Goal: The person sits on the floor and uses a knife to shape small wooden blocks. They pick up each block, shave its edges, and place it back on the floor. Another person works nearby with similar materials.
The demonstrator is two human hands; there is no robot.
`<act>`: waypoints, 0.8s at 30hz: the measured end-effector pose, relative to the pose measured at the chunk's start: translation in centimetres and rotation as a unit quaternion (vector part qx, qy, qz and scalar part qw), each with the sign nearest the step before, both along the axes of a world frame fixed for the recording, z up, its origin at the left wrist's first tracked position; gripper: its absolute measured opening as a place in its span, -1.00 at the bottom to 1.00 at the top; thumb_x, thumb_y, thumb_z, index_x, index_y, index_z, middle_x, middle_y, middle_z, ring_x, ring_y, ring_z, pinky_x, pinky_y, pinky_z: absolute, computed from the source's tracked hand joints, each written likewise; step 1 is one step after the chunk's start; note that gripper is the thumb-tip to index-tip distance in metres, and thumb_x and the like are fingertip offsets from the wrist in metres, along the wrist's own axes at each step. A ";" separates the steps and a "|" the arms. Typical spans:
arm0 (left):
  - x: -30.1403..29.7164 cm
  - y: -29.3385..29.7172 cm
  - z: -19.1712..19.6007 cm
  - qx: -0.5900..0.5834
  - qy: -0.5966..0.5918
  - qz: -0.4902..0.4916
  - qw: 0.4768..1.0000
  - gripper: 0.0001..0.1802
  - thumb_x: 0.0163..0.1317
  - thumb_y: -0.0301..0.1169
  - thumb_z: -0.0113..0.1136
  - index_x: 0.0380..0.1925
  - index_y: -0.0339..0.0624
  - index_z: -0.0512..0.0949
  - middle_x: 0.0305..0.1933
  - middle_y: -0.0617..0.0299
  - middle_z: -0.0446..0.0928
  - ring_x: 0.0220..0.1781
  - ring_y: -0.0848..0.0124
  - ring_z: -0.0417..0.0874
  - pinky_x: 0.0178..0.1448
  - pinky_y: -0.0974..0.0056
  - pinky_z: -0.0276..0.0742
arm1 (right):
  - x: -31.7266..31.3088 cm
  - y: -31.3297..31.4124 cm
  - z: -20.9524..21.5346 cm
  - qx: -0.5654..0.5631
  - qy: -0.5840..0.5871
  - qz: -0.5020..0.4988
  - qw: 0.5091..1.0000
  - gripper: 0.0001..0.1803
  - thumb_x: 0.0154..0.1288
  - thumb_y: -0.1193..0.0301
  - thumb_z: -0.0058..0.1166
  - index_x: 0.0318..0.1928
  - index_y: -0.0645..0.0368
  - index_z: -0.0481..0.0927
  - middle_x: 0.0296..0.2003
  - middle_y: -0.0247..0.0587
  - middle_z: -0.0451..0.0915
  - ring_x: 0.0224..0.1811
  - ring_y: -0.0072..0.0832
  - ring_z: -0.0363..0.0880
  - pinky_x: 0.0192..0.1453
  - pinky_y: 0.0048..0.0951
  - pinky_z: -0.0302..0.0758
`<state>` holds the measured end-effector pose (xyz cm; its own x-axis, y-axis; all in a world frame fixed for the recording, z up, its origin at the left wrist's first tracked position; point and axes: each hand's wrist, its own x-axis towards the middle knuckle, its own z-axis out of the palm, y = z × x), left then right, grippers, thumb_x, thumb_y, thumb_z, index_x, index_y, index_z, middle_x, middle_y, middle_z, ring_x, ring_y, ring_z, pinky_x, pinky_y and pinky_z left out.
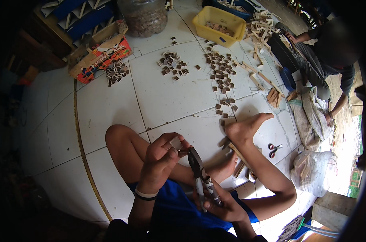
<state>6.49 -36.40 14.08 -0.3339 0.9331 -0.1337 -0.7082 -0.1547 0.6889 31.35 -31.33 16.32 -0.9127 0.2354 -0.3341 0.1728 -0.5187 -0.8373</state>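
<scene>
My left hand [158, 163] is raised over my lap, pinching a small square piece [175, 143] with a pale, shiny face between thumb and fingers. My right hand [228, 209] is wrapped around the mottled grey-and-white handles of a pair of pliers [197, 167]. The dark jaws point up toward the left fingertips and meet them at the edge of the piece; whether they bite on something there is too small to tell. On the white tiles beyond my legs lie loose brown square pieces [221, 66], a smaller cluster [173, 64] and a heap [117, 72].
Red-handled scissors [274, 151] lie right of my foot. Farther off stand a printed cardboard box [114, 50], a clear plastic container [144, 16] and a yellow tub [197, 24]. Wood strips [263, 30] are scattered near a seated person [324, 60] beside a white sack [312, 117].
</scene>
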 end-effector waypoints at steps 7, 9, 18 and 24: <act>-0.7 0.1 -0.3 -0.040 0.221 0.077 0.971 -0.64 0.35 -0.66 0.31 0.14 -0.45 0.59 0.21 -0.04 0.63 0.30 0.25 0.66 0.47 0.15 0.53 | -0.8 -0.9 -1.3 0.167 -0.074 -0.102 0.978 -0.19 0.54 0.60 -0.02 0.67 0.23 -0.08 0.32 -0.09 0.46 0.27 -0.38 0.53 0.28 -0.37 0.48; -0.2 0.4 -0.4 -0.029 0.254 0.057 0.965 -0.63 0.32 -0.70 0.31 0.14 -0.46 0.59 0.22 -0.03 0.63 0.32 0.23 0.65 0.48 0.15 0.53 | -0.8 -1.2 -1.4 0.071 -0.096 -0.133 0.984 -0.20 0.55 0.57 -0.01 0.66 0.24 -0.05 0.31 -0.11 0.46 0.27 -0.39 0.53 0.27 -0.37 0.48; 0.9 0.7 -0.5 -0.034 0.243 0.015 0.969 -0.62 0.33 -0.75 0.24 0.16 -0.50 0.57 0.30 -0.14 0.60 0.40 0.17 0.61 0.52 0.14 0.52 | -0.9 -0.7 -0.3 0.010 -0.070 -0.116 0.991 -0.13 0.57 0.53 0.06 0.68 0.20 -0.15 0.35 -0.02 0.44 0.37 -0.36 0.45 0.39 -0.36 0.41; 1.0 0.6 -0.4 -0.044 0.226 0.003 0.973 -0.62 0.35 -0.71 0.26 0.16 -0.50 0.57 0.29 -0.15 0.61 0.37 0.19 0.63 0.49 0.17 0.54 | -1.2 -1.0 -0.4 0.039 -0.058 -0.125 0.990 -0.27 0.57 0.40 0.08 0.59 0.24 0.08 0.28 -0.16 0.46 0.30 -0.35 0.53 0.35 -0.29 0.47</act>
<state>7.46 -35.76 13.68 -0.3832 0.9222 -0.0512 -0.3297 -0.0848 0.9403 30.14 -32.32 15.96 -0.7793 0.4782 -0.4051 0.1440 -0.4924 -0.8584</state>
